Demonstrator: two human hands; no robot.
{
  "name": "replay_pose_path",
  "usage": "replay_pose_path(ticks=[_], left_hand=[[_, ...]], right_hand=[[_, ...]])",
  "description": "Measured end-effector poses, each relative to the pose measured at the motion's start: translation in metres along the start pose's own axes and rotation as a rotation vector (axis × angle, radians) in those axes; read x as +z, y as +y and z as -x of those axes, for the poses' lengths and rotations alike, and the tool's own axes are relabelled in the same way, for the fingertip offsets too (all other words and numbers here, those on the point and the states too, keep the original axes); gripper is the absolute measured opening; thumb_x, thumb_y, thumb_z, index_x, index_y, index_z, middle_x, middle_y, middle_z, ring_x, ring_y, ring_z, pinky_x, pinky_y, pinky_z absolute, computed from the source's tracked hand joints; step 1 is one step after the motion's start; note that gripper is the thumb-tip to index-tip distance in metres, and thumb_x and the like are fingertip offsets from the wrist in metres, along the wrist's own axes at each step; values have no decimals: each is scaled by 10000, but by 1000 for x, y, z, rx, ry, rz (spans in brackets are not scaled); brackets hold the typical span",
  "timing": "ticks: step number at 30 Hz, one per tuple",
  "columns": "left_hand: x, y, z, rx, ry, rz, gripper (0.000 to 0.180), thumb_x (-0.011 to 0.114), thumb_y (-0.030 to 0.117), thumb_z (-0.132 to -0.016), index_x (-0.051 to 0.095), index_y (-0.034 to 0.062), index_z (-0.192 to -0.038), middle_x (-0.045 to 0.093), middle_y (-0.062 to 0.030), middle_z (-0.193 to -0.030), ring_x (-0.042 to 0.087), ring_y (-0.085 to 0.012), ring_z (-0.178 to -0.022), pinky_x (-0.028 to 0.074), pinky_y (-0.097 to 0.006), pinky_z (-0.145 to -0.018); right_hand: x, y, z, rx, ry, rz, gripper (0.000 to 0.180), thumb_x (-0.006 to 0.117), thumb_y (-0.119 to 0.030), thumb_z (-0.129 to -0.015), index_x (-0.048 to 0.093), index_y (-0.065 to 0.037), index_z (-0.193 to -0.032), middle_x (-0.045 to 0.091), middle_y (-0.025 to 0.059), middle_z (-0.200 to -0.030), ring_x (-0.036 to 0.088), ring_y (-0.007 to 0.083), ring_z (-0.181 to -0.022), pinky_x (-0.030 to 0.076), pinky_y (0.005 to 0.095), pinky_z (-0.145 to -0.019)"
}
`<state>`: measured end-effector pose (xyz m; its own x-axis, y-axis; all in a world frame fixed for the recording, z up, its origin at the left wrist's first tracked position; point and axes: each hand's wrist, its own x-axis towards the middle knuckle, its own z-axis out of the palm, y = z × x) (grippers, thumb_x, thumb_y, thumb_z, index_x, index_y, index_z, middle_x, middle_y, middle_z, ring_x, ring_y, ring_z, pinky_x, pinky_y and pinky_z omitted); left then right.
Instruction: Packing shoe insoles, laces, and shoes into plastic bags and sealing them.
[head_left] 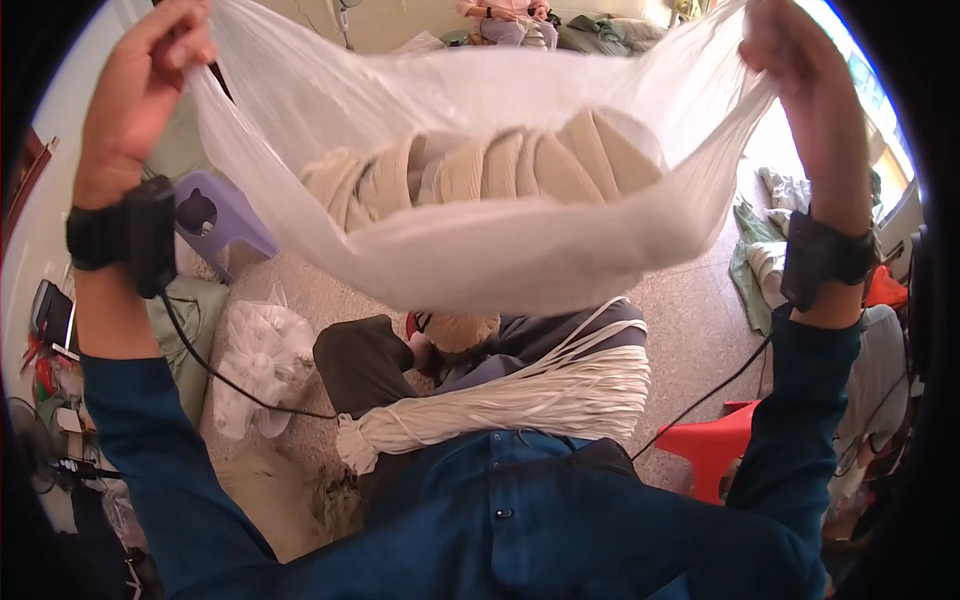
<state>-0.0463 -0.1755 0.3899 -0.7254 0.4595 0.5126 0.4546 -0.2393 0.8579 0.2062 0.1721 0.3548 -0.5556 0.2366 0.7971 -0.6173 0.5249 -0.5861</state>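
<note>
A thin clear plastic bag (500, 255) hangs stretched between my two raised hands. Inside it lies a row of several beige, cup-shaped pieces (500, 165). My left hand (145, 75) pinches the bag's left rim at the upper left. My right hand (800, 70) grips the right rim at the upper right. Both wrists carry black bands. A thick bundle of white cords (520, 400), tied at its left end, rests across my lap below the bag.
A lilac plastic stool (225, 220) stands at the left, a white filled bag (255, 365) lies on the floor near it, and a red stool (715, 445) is at the right. Cloth piles lie along the right side. Another person sits far back.
</note>
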Motion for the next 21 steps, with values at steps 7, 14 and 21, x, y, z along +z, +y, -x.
replay_pose_path(ticks=[7,14,21], left_hand=[[28,-3,112,-94,-99,-31,302,535,184,-978,601,-56,-1150,487,33,-743,350,-25,-503,368,-199,-555],[53,39,129,110,24,-158,331,553,234,-978,599,-59,-1126,416,55,-685,325,-24,-506,359,-216,-570],[47,46,179,9,-46,-115,232,575,176,-962,620,-41,-1031,373,78,-609,316,-19,-508,361,-212,-593]], right_hand=[[-35,21,90,495,-184,-340,234,535,-232,-989,526,-54,-837,398,-52,-673,313,34,-511,275,195,-505],[-74,-29,70,226,-165,-277,244,431,-237,-1044,521,-47,-922,389,-47,-732,310,31,-541,308,204,-602],[-41,-39,96,321,-249,-168,320,476,-255,-1022,467,-54,-774,421,-17,-648,358,42,-483,289,200,-459]])
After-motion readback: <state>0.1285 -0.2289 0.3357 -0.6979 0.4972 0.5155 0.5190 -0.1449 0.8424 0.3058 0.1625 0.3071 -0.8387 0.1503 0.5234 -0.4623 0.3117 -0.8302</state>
